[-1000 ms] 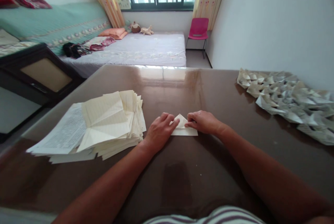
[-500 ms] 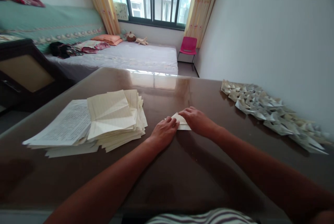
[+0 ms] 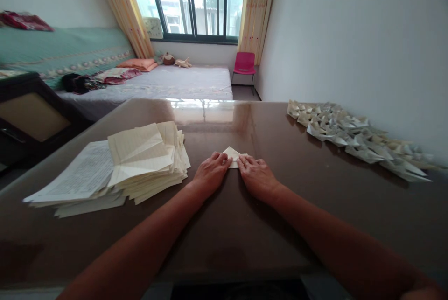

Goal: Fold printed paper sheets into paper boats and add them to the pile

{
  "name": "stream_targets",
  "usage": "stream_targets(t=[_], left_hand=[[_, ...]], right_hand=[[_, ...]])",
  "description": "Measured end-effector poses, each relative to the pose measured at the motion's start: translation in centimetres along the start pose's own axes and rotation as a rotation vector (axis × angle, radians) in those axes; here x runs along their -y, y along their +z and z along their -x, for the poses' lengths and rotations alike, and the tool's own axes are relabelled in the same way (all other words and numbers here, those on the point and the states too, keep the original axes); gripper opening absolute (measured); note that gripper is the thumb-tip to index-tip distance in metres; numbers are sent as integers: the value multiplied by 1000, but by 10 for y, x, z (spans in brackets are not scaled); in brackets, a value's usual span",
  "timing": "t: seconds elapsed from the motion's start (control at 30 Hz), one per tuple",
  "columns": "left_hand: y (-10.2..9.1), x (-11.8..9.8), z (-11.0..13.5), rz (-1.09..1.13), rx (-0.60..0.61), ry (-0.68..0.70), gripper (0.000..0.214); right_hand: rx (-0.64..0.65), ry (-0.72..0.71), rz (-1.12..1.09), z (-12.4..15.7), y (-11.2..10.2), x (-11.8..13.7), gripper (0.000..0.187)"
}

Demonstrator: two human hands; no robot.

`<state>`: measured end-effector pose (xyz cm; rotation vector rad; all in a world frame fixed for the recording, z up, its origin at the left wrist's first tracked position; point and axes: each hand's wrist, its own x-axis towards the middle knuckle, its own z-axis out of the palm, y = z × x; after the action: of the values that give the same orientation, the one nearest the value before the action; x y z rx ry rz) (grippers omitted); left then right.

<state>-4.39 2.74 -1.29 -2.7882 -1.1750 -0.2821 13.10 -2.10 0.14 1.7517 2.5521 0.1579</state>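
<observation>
A small cream sheet of folded paper (image 3: 230, 152) lies flat on the table, with a pointed top and a straight lower edge. My left hand (image 3: 212, 170) grips its left side, fingers bent and thumb toward the middle. On the right side, my right hand (image 3: 257, 176) presses the paper down with its fingers close together. Both hands cover the paper's outer corners. To the left of my hands is a stack of creased cream sheets (image 3: 140, 148), partly over a pile of printed white pages (image 3: 82, 169).
Rows of folded paper pieces (image 3: 343, 127) stand along the right side of the glossy brown table (image 3: 224, 230), near the white wall. Beyond the table are a bed (image 3: 196, 78) and a pink chair (image 3: 244, 63). A dark cabinet (image 3: 35, 111) stands at the left.
My right hand has come down from the paper's top onto its right lower side. The paper's pointed top now shows between my hands. The camera view has shifted slightly.
</observation>
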Motion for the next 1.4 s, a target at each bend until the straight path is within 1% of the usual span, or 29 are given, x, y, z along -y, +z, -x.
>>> stream_targets(t=[0.3, 0.5, 0.6, 0.7, 0.8, 0.93, 1.07, 1.2, 1.4], left_hand=[[-5, -2, -2, -91, 47, 19, 36], [-7, -3, -2, -138, 73, 10, 32], [-7, -1, -1, -126, 46, 10, 30], [-4, 0, -1, -77, -8, -12, 27], [-3, 0, 0, -32, -42, -34, 28], [-4, -2, 0, -21, -24, -45, 29], [-6, -5, -5, -73, -7, -52, 29], [-5, -7, -14, -175, 22, -10, 25], [-1, -8, -18, -246, -29, 53, 24]], right_hand=[[35, 53, 36, 2, -7, -8, 44], [2, 58, 3, -1, -6, -13, 35], [-42, 95, -10, -5, -2, -19, 29], [-82, 137, -72, -10, 1, -29, 29], [-83, 125, -104, -13, 2, -36, 30], [-47, 130, -47, -14, -3, -39, 30], [-35, 84, 27, -16, -8, -36, 22], [-58, 84, 53, -18, -7, -35, 20], [-145, 76, 58, -21, 0, -39, 19]])
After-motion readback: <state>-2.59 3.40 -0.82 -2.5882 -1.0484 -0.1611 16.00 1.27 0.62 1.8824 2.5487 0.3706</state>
